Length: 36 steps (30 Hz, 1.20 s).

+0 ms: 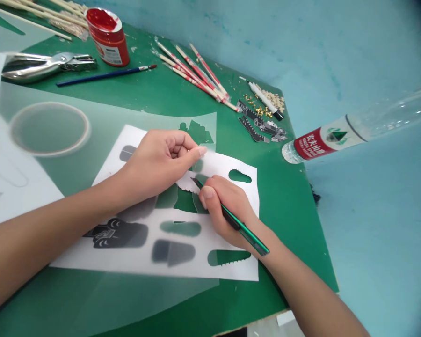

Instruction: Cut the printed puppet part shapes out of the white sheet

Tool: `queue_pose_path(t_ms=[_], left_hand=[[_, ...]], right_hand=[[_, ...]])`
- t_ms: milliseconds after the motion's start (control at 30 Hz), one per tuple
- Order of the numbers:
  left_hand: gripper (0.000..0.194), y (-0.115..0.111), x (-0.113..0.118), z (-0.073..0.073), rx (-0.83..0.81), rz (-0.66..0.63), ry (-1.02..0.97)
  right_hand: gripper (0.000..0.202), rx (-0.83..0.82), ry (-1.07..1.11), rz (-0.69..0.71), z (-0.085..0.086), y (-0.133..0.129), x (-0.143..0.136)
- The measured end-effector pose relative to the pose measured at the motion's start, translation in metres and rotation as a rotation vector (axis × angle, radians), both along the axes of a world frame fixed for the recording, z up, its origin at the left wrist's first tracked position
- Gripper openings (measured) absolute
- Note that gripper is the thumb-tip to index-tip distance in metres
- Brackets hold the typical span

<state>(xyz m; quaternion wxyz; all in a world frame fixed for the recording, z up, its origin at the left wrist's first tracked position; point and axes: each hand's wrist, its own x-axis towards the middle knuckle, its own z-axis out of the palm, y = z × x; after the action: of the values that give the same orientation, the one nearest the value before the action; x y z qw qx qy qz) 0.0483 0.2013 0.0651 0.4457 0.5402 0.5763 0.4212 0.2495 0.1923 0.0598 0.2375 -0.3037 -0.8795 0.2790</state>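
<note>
1. Fingers of my right hand (228, 203) are clamped on the knife (247, 234), thumb and forefinger near its blade, the green end running back over the wrist.
2. On my left hand (157, 157), the thumb and forefinger meet at their tips and the other fingers curl in; I cannot tell whether anything thin is pinched there.
3. I see the knife's tip at a jagged-edged white strip (187, 181) between my hands, over the paper (231, 270).
4. The paper lies on the table (291, 224), partly over a clear film (126, 290), with cut holes and dark printed shapes showing on it.
5. To my left is a pale ring (87, 133) on the film; beyond it are the punch (52, 65), the brush (105, 76) and the open red paint pot (110, 47).
6. Ahead, I have the wrapped sticks (196, 75); to their right, the marker (264, 100), brass fasteners (262, 111) and dark cut-outs (257, 128).
7. The bottle (319, 142) is at the table's right edge, near the blue wall (372, 210).
</note>
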Motion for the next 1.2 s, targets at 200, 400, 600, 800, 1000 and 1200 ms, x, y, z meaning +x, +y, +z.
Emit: queue_pose_path(t_ms=[200, 400, 600, 800, 1000, 1200], left_hand=[[0.037, -0.002, 0.000, 0.004, -0.036, -0.028, 0.001], [0.029, 0.001, -0.001, -0.009, 0.005, -0.098, 0.081], [0.031, 0.000, 0.000, -0.008, -0.023, -0.096, 0.137], [0.032, 0.000, 0.001, -0.006, -0.023, -0.086, 0.140], [0.032, 0.001, 0.001, -0.006, -0.010, -0.092, 0.123], [0.034, 0.001, 0.001, -0.007, -0.015, -0.094, 0.150]], right_hand=[[0.035, -0.069, 0.045, -0.046, 0.004, 0.000, 0.004], [0.039, -0.052, 0.119, -0.017, 0.002, 0.006, 0.010], [0.040, -0.050, 0.122, 0.059, 0.001, 0.015, 0.015], [0.040, -0.107, 0.145, 0.052, 0.002, 0.015, 0.014], [0.041, -0.144, 0.138, 0.028, 0.002, 0.014, 0.013], [0.039, -0.070, 0.070, 0.106, 0.001, 0.021, 0.019]])
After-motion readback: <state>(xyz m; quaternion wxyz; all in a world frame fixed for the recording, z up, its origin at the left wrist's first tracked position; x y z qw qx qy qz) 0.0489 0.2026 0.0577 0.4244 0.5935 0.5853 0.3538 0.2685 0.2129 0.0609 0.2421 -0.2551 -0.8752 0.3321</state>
